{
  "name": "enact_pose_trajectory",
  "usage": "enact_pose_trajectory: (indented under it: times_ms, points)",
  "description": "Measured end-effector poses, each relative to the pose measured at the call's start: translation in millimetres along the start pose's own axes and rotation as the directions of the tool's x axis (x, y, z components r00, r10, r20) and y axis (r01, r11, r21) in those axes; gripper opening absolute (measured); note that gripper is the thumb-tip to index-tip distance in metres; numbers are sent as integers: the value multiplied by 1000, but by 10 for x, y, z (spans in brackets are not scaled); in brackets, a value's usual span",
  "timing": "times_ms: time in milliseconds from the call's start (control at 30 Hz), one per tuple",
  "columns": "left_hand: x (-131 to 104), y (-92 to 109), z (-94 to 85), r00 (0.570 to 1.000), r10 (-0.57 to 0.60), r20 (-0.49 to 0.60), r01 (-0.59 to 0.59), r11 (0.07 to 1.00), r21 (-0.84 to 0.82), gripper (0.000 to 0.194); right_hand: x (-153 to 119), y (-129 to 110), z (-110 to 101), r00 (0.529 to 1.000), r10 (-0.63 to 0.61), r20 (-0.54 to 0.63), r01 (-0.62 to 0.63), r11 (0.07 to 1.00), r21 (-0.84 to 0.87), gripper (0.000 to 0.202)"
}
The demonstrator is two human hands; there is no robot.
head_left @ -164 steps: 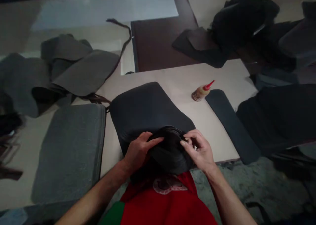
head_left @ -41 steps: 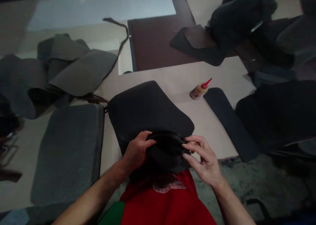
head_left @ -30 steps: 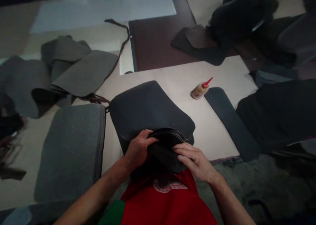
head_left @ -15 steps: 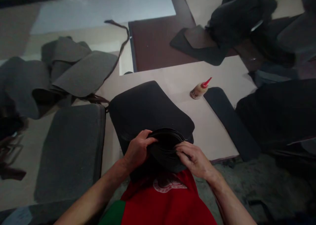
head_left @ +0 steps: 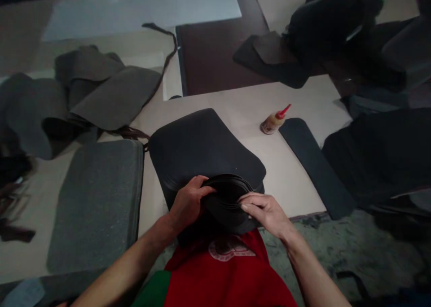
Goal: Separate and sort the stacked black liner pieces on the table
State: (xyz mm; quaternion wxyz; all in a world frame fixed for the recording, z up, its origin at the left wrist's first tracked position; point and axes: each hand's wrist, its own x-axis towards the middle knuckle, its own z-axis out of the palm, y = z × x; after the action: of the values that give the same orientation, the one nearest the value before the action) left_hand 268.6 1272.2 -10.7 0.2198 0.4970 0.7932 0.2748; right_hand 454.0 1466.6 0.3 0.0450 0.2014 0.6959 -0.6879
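Note:
In front of me a stack of black flexible sheets lies at the table edge, its near end bent up and curled back over itself. My left hand is closed on the left side of the curled edges, thumb on the inside. On the right side, my right hand pinches the layered edges between thumb and fingers. Several thin layers show between the two hands. Whether the fingers separate single sheets cannot be made out. The underside of the stack is hidden against my red apron.
A glue bottle with a red nozzle stands right of the stack, beside a dark strip. Left lies a grey stack of sheets, with loose grey pieces behind it. More black sheets lie at the right.
My right thumb and fingers have shifted slightly along the layered edges. My left hand keeps its place. The view has moved a little.

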Motion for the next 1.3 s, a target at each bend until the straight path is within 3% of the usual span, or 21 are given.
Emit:
enact_pose_trajectory:
  times_ms: [467,767,1300]
  points:
    - [0,11,-4,1000,18,-1,-18,1000,20,37,23,-127,-52,996,-33,83,37,998,-42,21]
    - [-14,-9,4,1000,30,-8,-30,999,29,39,21,-66,-107,989,-37,143,36,999,6,19]
    - [30,0,-9,999,31,20,-31,1000,4,34,-55,-56,13,979,-158,130,191,932,-307,27]
